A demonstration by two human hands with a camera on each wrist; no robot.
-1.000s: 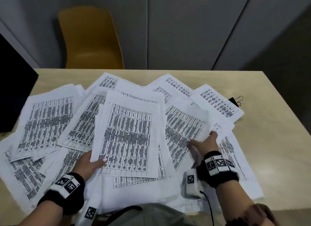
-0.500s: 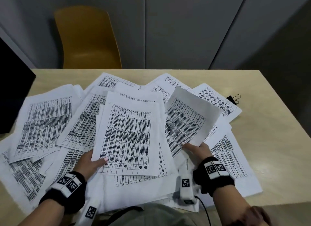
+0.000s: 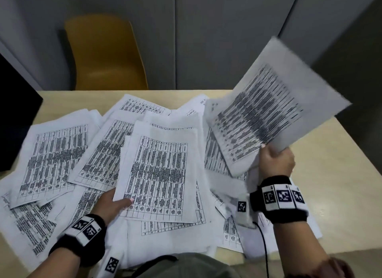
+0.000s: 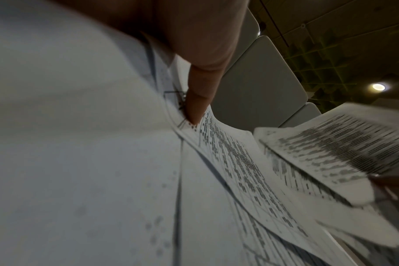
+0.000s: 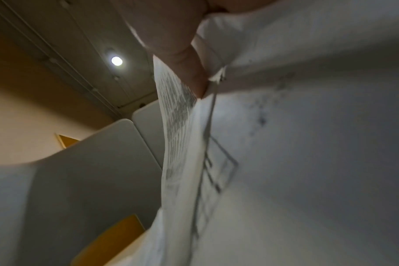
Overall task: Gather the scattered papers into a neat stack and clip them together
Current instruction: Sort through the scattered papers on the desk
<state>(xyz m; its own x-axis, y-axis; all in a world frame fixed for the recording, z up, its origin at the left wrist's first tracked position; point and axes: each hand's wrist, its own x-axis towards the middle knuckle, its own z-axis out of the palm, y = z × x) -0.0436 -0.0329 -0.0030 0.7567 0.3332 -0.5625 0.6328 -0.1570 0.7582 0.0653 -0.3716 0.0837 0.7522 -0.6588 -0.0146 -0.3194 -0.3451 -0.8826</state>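
Several printed sheets (image 3: 53, 159) with tables lie scattered and overlapping across the table. My left hand (image 3: 112, 205) pinches the lower left corner of a small stack of papers (image 3: 159, 174) at the middle front, thumb (image 4: 198, 100) on top. My right hand (image 3: 276, 159) pinches the bottom edge of one sheet (image 3: 272, 110) and holds it tilted in the air over the table's right side. That lifted sheet (image 4: 344, 149) is blurred in the left wrist view; in the right wrist view it (image 5: 182, 136) curves away from the thumb. No binder clip shows; the lifted sheet hides the far right.
The light wooden table (image 3: 339, 180) shows bare surface at the right. A yellow chair (image 3: 105, 54) stands behind the far edge, against grey wall panels. A dark screen (image 3: 14, 116) stands at the table's left edge.
My right hand has picked one sheet off the right side of the pile and raised it up and to the right. My left hand has kept its hold on the stack.
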